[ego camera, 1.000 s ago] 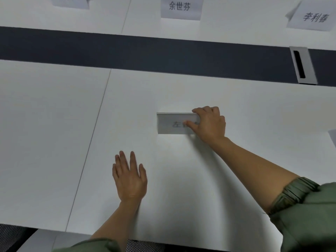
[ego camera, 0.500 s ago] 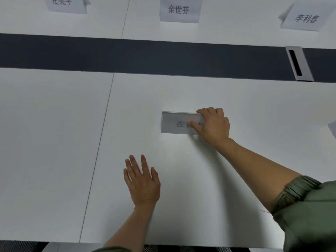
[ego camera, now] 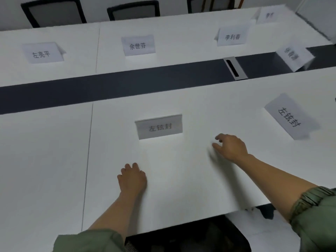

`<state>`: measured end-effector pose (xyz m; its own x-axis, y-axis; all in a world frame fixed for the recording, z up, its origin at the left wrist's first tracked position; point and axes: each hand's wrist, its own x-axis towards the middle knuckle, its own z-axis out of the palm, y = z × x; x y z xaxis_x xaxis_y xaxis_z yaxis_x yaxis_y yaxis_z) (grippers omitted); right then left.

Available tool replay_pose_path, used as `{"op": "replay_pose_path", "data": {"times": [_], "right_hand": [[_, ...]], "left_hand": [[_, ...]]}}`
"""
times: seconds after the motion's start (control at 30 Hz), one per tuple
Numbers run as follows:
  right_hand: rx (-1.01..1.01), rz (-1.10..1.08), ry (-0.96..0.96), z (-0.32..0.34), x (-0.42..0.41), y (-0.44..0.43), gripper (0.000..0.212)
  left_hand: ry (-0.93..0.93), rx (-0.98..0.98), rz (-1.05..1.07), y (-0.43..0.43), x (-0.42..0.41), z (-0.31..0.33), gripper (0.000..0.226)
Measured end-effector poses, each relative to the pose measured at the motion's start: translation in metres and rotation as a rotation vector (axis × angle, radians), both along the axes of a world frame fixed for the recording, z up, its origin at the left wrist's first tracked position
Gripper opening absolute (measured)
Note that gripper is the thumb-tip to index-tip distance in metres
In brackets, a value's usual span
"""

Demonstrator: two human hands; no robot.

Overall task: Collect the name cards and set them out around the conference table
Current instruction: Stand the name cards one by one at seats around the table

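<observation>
A folded white name card (ego camera: pixel 159 127) stands upright on the white conference table (ego camera: pixel 45 160), straight ahead of me. My right hand (ego camera: pixel 230 146) hovers just right of it and a little nearer, fingers loosely curled, holding nothing and apart from the card. My left hand (ego camera: pixel 132 177) rests on the table below the card, fingers bent, holding nothing. A second name card (ego camera: pixel 290 116) stands at an angle to the right. Three more cards stand across the table: left (ego camera: pixel 42 53), middle (ego camera: pixel 138 45) and right (ego camera: pixel 233 36).
A dark strip (ego camera: pixel 127 84) runs along the table's middle with a metal cable port (ego camera: pixel 235 68). Another card (ego camera: pixel 293 57) stands on the strip at the right, and one more (ego camera: pixel 268 15) lies farther back. Black chairs (ego camera: pixel 133 10) line the far side. A dark chair (ego camera: pixel 181 235) sits below the near edge.
My right hand has let go of the name card and drawn back to the right. The left hand's fingers have curled. My view has lifted, bringing in the far cards and chairs.
</observation>
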<state>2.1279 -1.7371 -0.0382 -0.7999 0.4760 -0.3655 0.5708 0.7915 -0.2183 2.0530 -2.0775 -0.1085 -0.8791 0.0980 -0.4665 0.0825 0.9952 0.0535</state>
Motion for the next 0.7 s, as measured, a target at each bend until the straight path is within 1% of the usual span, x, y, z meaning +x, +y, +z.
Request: {"op": "replay_pose_path", "data": {"times": [0.07, 0.2, 0.3, 0.47, 0.6, 0.7], "right_hand": [[-0.017, -0.051, -0.014, 0.006, 0.036, 0.022, 0.039], [-0.026, -0.137, -0.038, 0.017, 0.1, 0.071, 0.036], [-0.026, -0.164, -0.001, 0.029, 0.149, 0.117, 0.035], [-0.002, -0.158, 0.056, 0.045, 0.228, 0.2, 0.036], [0.005, -0.223, 0.082, 0.061, 0.291, 0.269, 0.036], [0.019, -0.275, 0.074, 0.067, 0.322, 0.312, 0.036]], "left_hand": [[-0.034, 0.106, -0.023, 0.021, 0.009, 0.016, 0.026], [-0.064, 0.241, -0.066, 0.082, 0.043, 0.037, 0.034], [-0.054, 0.292, -0.125, 0.142, 0.073, 0.052, 0.036], [-0.048, 0.37, -0.153, 0.246, 0.134, 0.073, 0.035], [-0.048, 0.449, -0.187, 0.326, 0.18, 0.088, 0.035], [-0.052, 0.482, -0.215, 0.37, 0.202, 0.098, 0.035]]}}
